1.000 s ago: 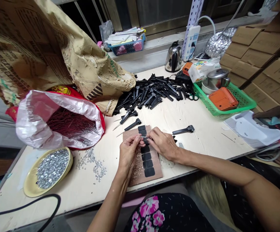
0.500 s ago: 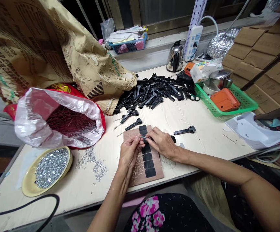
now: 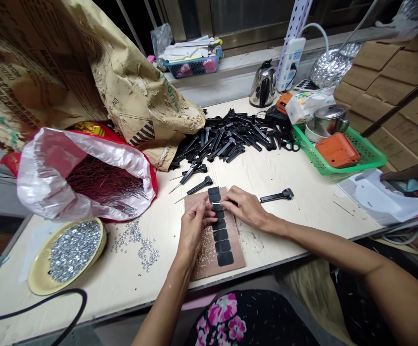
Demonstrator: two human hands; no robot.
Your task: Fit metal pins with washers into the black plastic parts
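Observation:
Over the black-padded wooden board (image 3: 235, 240), my right hand (image 3: 247, 207) pinches a short, thin silvery rod (image 3: 216, 203). Its exact kind is too small to tell. My left hand (image 3: 194, 223) is just left of the rod, thumb and forefinger drawn together; anything between those fingertips is too small to make out. Black square pads (image 3: 221, 234) run in a row down the board below both hands. A black plastic piece with a thin metal pin (image 3: 276, 196) lies right of my right hand, and a similar black piece (image 3: 200, 186) lies beyond the board.
At the back is a heap of black plastic pieces (image 3: 230, 137). On the left are a white-lined bag (image 3: 37, 166) of thin dark pins and a yellow bowl (image 3: 37, 271) of small silvery parts, some spilled. A green basket (image 3: 365, 161) stands right, near stacked cardboard boxes (image 3: 396, 72).
My left fingertips have drawn slightly away from the silvery rod and loosened around it. The right hand stays at the rod with little movement. The view has shifted slightly.

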